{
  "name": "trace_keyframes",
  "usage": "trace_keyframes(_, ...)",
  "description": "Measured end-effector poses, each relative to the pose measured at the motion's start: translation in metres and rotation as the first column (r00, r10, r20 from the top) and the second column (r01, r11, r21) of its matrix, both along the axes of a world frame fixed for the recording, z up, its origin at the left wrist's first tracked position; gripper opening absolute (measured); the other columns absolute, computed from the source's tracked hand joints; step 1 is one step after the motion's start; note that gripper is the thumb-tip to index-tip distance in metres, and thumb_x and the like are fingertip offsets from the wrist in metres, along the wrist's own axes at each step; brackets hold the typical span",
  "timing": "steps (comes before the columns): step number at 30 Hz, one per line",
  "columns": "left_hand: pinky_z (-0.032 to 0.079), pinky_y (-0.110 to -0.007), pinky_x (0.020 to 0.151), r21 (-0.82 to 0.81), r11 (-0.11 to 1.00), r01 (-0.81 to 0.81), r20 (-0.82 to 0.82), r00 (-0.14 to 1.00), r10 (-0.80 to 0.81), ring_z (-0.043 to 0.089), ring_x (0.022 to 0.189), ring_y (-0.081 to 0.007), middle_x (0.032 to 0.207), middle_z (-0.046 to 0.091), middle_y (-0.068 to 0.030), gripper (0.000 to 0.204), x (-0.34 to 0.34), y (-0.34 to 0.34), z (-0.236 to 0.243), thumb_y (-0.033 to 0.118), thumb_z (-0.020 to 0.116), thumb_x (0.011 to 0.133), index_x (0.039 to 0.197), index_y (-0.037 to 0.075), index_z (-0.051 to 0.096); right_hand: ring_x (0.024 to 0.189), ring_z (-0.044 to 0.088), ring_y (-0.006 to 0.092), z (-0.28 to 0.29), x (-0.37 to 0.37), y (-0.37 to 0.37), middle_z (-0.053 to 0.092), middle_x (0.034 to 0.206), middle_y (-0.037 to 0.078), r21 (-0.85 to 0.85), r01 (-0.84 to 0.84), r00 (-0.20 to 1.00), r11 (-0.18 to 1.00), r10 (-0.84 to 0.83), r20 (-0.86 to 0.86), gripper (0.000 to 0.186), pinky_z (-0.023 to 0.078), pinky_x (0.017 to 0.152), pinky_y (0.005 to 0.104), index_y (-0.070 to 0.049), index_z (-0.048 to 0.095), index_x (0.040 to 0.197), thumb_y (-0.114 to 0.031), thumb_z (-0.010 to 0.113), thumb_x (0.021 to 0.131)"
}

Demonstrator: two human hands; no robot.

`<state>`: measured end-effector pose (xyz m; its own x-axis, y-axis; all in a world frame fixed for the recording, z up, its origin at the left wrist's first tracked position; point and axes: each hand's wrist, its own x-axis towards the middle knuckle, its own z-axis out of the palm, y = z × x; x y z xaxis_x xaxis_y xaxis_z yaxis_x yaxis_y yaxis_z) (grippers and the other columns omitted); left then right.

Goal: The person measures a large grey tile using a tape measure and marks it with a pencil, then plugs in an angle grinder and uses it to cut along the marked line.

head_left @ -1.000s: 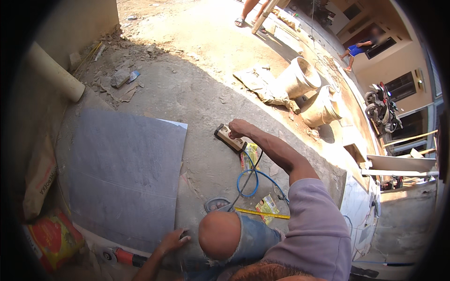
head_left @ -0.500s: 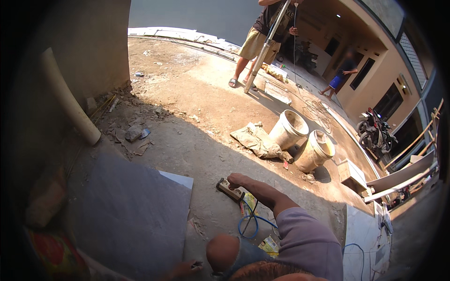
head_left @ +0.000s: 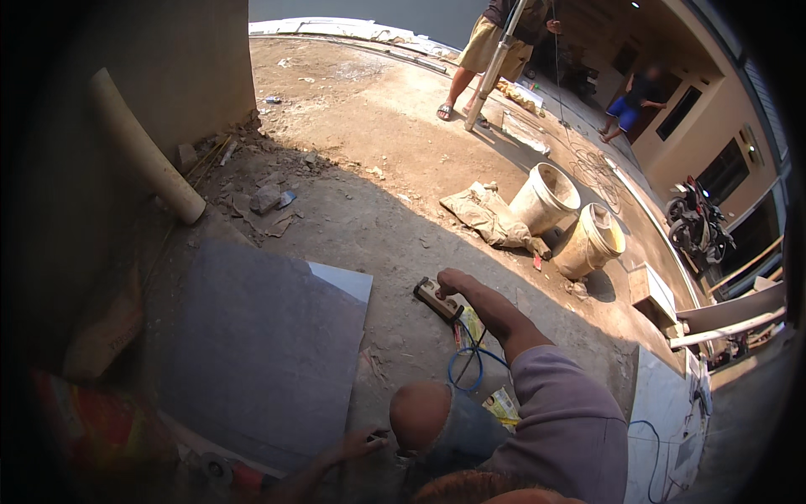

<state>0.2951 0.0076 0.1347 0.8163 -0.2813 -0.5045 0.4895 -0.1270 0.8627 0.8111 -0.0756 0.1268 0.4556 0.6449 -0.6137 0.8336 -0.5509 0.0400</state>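
Ahead of my raised knee, my right hand (head_left: 453, 283) reaches down to a power strip (head_left: 438, 301) on the concrete. Its fingers are closed and press at the strip's sockets; whatever they pinch is hidden. A blue cable (head_left: 454, 370) loops on the ground below the strip, crossed by a dark cord. Low in the picture, my left hand (head_left: 366, 442) is held beside my knee, near a large grey tile (head_left: 269, 349). Its fingers are curled around something small and dark that I cannot make out. A tool with a round grey part and red body (head_left: 243, 476) lies at the tile's near edge.
Two dirty buckets (head_left: 544, 200) and a crumpled sack (head_left: 487, 216) stand ahead in the sun. Beyond them a person holds a long metal pole (head_left: 495, 71); another stands by the house. A pipe (head_left: 147, 147) leans left, rubble beside it. Pale tiles (head_left: 651, 428) lie right, a motorbike (head_left: 697, 223) further off.
The view has shifted, so the scene sits higher and further right. My right hand stays at the power strip. More of my left forearm and the red tool now show.
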Motion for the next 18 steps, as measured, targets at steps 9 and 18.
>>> trace_keyframes(9,0.042,-0.04,0.096,0.023,0.999,-0.042,-0.07,0.997,0.043,0.055,0.118,-0.0335,0.126,0.058,-0.0208,0.049,-0.017,-0.008,-0.005,0.033,0.055,0.093,0.131,0.004,0.049,0.085,0.066,0.0362,-0.014,0.012,-0.009,0.068,0.089,0.023,0.122,-0.014,1.0,0.992,0.014,0.003,0.032,0.054,0.074,0.0428,0.001,0.071,0.085,-0.029,0.067,0.077)
trace_keyframes(18,0.044,-0.041,0.092,0.167,0.984,-0.054,-0.043,0.997,0.062,0.057,0.112,-0.0384,0.12,0.059,-0.0231,0.043,0.006,0.006,0.035,0.026,0.058,0.087,0.124,0.003,0.055,0.083,0.066,0.0368,0.0,-0.006,-0.034,0.068,0.084,0.021,0.215,0.189,0.982,0.958,-0.188,-0.025,0.026,0.053,0.071,0.0433,-0.002,0.069,0.084,-0.025,0.067,0.072)
